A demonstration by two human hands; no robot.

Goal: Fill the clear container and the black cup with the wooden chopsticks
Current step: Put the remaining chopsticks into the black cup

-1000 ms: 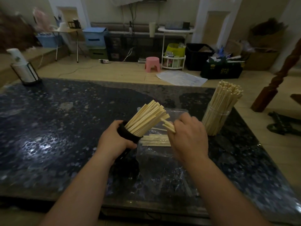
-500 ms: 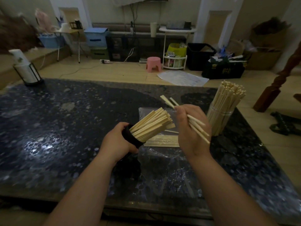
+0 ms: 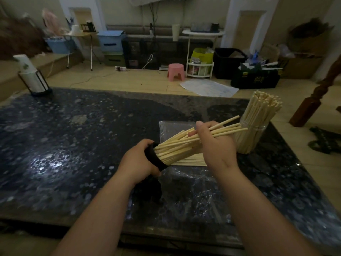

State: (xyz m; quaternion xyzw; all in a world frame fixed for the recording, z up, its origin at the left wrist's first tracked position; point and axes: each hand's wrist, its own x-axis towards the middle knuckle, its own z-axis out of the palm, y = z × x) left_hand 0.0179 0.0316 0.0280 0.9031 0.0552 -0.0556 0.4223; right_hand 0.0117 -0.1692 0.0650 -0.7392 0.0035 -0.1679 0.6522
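Note:
My left hand (image 3: pixel 137 161) grips the black cup (image 3: pixel 154 159), tilted with its mouth toward the right and packed with wooden chopsticks (image 3: pixel 173 146). My right hand (image 3: pixel 215 145) holds a few more chopsticks (image 3: pixel 227 127), their near ends pointing into the cup's bundle. The clear container (image 3: pixel 253 133) stands upright at the right, crammed full of chopsticks. A small flat pile of loose chopsticks (image 3: pixel 191 161) lies on a clear plastic bag (image 3: pixel 193 183) under my hands.
The dark speckled table (image 3: pixel 73 145) ends close behind the container. A white roll in a black wire holder (image 3: pixel 32 78) stands at the far left corner. A wooden post (image 3: pixel 317 100) rises beyond the right edge, with floor clutter behind.
My right hand lifted a few chopsticks off the pile, swung them level and brought them to the cup's mouth. My left hand tilted the cup lower to the right.

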